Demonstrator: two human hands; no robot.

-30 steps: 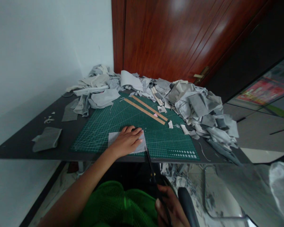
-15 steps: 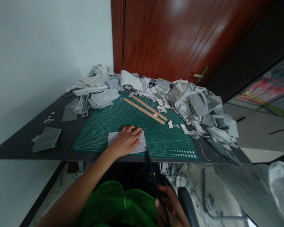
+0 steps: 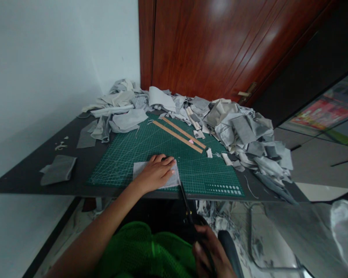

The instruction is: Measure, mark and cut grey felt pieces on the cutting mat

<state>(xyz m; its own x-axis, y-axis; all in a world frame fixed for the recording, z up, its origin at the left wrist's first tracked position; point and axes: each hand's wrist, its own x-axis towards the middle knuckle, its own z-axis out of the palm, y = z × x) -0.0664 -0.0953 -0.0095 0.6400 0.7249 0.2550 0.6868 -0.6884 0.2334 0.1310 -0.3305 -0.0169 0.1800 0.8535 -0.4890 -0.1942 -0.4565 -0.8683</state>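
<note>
A light grey rectangle of fabric lies near the front edge of the green cutting mat. My left hand rests flat on the fabric with its fingers stretched out, and a small dark thing shows by the fingertips, too hidden to name. Below the table edge my right hand is wrapped round the handles of black scissors. Their blades point up and away from me, with the tips at the fabric's right edge.
Two wooden rulers lie on the mat. Heaps of grey fabric scraps line the back and right of the dark table. A folded grey fabric piece sits at the left. A chair armrest is beside my right hand.
My right hand has shifted slightly to the right with the scissors, and the handles look further spread. The left hand stays on the fabric.
</note>
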